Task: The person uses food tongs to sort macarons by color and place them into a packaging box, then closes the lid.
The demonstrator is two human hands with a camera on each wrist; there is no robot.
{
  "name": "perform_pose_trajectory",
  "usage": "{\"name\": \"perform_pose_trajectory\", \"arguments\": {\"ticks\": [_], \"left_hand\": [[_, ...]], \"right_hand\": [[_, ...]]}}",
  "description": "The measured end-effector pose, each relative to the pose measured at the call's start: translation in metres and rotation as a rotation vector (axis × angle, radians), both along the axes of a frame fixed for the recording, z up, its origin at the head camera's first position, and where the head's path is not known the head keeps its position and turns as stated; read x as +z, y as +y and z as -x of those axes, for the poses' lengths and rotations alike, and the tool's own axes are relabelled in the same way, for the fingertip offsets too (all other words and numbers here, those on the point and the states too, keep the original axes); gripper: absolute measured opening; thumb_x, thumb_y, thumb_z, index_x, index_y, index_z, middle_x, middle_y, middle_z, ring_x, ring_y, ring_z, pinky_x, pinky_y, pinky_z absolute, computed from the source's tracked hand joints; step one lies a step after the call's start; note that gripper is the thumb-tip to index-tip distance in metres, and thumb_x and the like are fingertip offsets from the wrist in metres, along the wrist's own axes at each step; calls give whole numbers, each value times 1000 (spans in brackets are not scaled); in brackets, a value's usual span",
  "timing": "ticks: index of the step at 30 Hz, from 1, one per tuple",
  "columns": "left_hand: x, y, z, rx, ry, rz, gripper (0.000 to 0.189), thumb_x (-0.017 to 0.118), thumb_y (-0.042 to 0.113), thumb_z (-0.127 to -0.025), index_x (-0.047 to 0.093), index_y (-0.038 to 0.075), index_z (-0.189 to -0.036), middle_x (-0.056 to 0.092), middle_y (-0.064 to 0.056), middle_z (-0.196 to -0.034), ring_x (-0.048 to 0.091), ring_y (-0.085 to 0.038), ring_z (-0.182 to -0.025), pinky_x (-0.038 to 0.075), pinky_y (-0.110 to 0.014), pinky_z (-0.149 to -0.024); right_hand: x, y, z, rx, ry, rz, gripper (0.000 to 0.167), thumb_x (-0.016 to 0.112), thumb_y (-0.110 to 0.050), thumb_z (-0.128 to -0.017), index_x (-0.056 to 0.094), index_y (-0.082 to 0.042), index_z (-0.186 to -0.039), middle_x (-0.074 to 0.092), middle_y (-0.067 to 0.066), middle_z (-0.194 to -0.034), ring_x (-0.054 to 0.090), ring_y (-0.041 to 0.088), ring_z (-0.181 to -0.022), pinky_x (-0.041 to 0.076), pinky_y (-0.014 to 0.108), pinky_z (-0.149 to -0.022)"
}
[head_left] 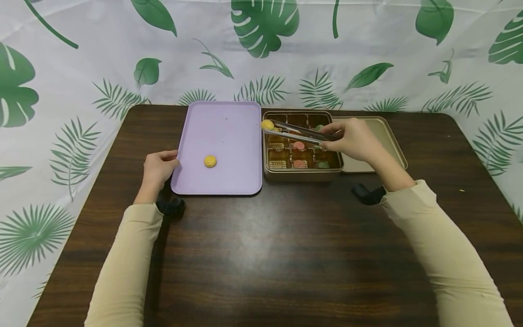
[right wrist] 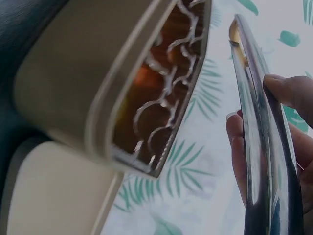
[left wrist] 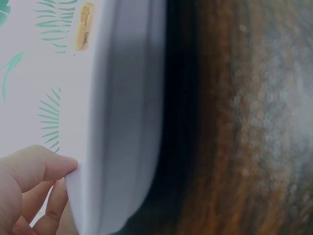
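Steel front and centre: tongs (right wrist: 255, 156) well settled in the right hand (head_left: 353, 138), thumb pressed along one side, fingers bent against the other, palm turned inward. Closed down at the tips, too, and nipped on a yellow macaron (head_left: 267, 125), right by the left rim of the gold box (head_left: 302, 177); hard to judge how high above. Reaching in from the lower right, forearm slanting forward and inward, cream sleeve (head_left: 445, 259) folded back short of the wrist, hand passing over the pale gold lid (head_left: 386, 136) as seen from the head. Over to the left hand (head_left: 158, 168) now: low at the near left side of the purple tray (head_left: 229, 131), thumb and bent fingers pinching its edge, wrist angled in toward it, forearm coming up steeply from the lower left. On that tray, a second yellow macaron (head_left: 210, 161), lying toward the near end, well apart from the tongs. Just beside the tray, the box, with brown compartments inside: pink macarons (head_left: 299, 146) down the middle, green macarons (head_left: 323, 165) along the right. Beneath it all, dark wood-grain table (head_left: 245, 272); behind, white cloth with green leaves (head_left: 265, 27).
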State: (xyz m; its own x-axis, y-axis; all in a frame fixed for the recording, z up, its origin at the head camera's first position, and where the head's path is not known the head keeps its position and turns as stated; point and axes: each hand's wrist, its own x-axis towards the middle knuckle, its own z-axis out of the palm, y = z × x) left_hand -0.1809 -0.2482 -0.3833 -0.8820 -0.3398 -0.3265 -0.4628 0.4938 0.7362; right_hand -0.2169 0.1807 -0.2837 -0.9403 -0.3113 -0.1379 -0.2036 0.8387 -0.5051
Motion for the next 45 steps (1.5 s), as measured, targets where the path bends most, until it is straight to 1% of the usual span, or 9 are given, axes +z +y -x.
{"name": "perform_pose_trajectory", "arguments": {"ticks": [3, 9, 12, 18, 25, 30, 35, 41, 45], "left_hand": [[0, 1, 0, 2, 0, -7, 44, 52, 7, -89, 56, 6, -133, 61, -20, -127, 53, -23, -112, 45, -21, -80], [-1, 1, 0, 1, 2, -12, 45, 51, 6, -90, 55, 6, -134, 60, -21, -128, 52, -25, -113, 48, -33, -91], [-1, 1, 0, 2, 5, -9, 45, 51, 7, -89, 55, 6, -134, 60, -20, -127, 53, -25, -113, 48, -32, -91], [-1, 1, 0, 4, 11, -3, 44, 51, 7, -89, 56, 6, -133, 61, -20, -126, 53, -23, -110, 45, -20, -79], [0, 2, -1, 5, -1, -20, 44, 51, 7, -90, 55, 6, -134, 60, -20, -128, 52, -24, -112, 47, -33, -92], [0, 2, -1, 3, -3, -23, 44, 51, 7, -91, 55, 5, -134, 59, -21, -128, 51, -25, -112, 47, -36, -96], [0, 1, -1, 2, 4, -10, 44, 51, 7, -90, 56, 5, -134, 60, -21, -127, 52, -25, -112, 48, -34, -93], [1, 0, -1, -4, 2, -2, 44, 51, 8, -90, 55, 6, -134, 60, -20, -127, 52, -24, -110, 48, -29, -88], [0, -1, 0, 0, 9, -6, 44, 52, 8, -89, 56, 5, -133, 61, -20, -126, 52, -23, -110, 45, -19, -79]], "right_hand": [[-3, 7, -3, -1, 2, -5, 39, 66, -22, -88, 64, -6, -123, 60, 24, -126, 60, 41, -107, 50, 52, -81], [-10, 19, -6, -3, 6, 0, 38, 66, -19, -88, 64, -3, -121, 64, 24, -119, 63, 41, -102, 51, 51, -80], [-13, 24, -7, 0, -5, 1, 37, 66, -19, -88, 64, -2, -121, 64, 25, -119, 63, 41, -103, 51, 51, -81], [-15, 28, -8, 9, -12, -6, 38, 66, -20, -88, 64, -4, -122, 63, 25, -121, 62, 42, -104, 50, 52, -82], [-16, 26, -7, 21, -12, -23, 39, 66, -21, -88, 64, -5, -123, 64, 24, -120, 63, 41, -103, 51, 50, -79], [-15, 25, -7, 15, -16, -19, 39, 66, -21, -88, 63, -5, -124, 63, 23, -121, 62, 41, -104, 50, 50, -79], [-14, 21, -6, 10, -21, -15, 41, 66, -24, -88, 63, -6, -125, 63, 23, -122, 62, 39, -103, 50, 50, -79], [-13, 8, -4, 30, -12, -17, 41, 66, -25, -88, 63, -7, -125, 65, 22, -119, 63, 35, -98, 47, 41, -70], [-12, -5, -3, 61, -3, 0, 41, 67, -23, -88, 63, -6, -125, 65, 22, -116, 63, 33, -96, 48, 43, -73]]}}
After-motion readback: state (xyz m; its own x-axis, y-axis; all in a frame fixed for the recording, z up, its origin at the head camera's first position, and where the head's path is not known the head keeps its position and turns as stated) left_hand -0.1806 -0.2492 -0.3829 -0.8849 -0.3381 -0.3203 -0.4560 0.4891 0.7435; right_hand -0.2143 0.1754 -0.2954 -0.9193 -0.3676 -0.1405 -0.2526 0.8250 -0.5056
